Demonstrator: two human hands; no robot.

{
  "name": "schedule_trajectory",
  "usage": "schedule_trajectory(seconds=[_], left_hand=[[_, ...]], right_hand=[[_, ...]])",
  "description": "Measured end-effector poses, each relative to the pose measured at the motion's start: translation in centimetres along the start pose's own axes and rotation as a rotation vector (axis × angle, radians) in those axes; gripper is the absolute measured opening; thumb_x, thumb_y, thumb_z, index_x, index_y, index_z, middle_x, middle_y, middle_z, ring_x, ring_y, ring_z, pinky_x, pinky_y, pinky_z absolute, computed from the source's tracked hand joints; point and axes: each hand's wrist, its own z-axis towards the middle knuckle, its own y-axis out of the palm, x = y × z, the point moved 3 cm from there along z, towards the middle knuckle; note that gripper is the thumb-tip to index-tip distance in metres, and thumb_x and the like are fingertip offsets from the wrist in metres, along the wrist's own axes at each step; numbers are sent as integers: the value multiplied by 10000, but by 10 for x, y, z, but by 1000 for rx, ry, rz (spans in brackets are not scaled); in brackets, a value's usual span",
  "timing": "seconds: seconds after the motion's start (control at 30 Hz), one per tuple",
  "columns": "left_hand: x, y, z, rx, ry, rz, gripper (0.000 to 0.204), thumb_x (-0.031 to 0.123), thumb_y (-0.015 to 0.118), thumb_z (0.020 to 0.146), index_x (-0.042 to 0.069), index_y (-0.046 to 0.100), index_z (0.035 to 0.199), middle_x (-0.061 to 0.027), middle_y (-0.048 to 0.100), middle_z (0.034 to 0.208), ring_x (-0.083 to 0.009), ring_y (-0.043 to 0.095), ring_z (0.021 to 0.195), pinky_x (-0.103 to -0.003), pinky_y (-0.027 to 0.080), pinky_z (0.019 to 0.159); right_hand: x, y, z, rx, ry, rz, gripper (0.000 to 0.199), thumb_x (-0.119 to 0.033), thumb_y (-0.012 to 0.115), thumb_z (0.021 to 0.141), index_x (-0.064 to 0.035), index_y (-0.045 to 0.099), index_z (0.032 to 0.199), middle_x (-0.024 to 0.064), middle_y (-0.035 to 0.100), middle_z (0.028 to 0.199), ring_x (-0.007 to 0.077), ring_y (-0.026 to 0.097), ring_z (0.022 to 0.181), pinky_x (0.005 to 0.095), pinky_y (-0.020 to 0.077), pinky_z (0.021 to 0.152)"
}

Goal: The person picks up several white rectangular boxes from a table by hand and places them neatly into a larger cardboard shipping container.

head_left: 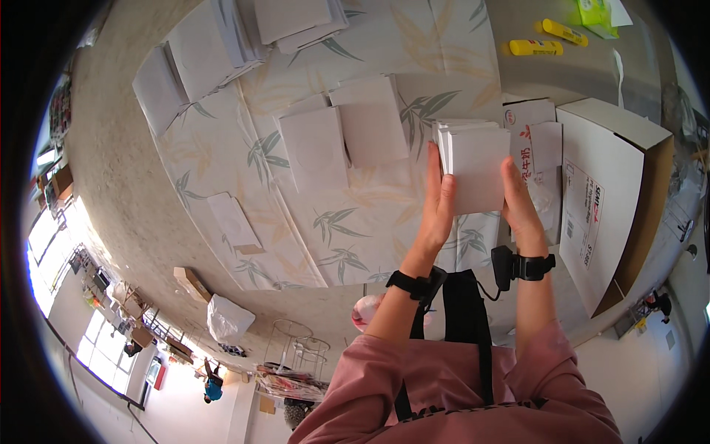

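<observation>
A stack of flat white paper pieces (pixel 479 174) stands between my two hands at the right part of the table, over the patterned cloth. My left hand (pixel 438 201) presses its left side, fingers stretched upward and thumb along the near edge. Against the right side rests my right hand (pixel 520 206), its fingers partly hidden by the stack. Several layers show at the stack's far left edge. Two white piles (pixel 310 148) (pixel 370 122) lie side by side left of my hands. A single thin white piece (pixel 233 222) is nearer the table's left edge.
More white piles (pixel 205 52) (pixel 292 18) sit at the far left. An open white carton (pixel 606 200) stands at the right, beside a flattened printed carton (pixel 543 140). Yellow glue sticks (pixel 535 48) and a green packet (pixel 597 16) lie at the far right.
</observation>
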Motion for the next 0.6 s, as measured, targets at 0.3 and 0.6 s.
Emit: schedule_trajectory(seconds=[0.3,0.6], left_hand=[[-10,-3,2,28,-1,-48,659,410,405,966,-61,253,1401,-228,274,1436,-324,244,1347,-385,195,1102],[4,-2,5,27,-98,-32,593,399,533,919,16,391,1349,-167,361,1304,-264,374,1233,-361,355,997]], right_hand=[[7,-2,-1,-17,30,64,671,-573,438,917,-45,406,1329,65,481,1260,142,433,1158,293,349,972],[14,-9,-11,37,-14,282,603,-515,509,907,-68,431,1306,34,491,1237,129,447,1153,298,372,949]])
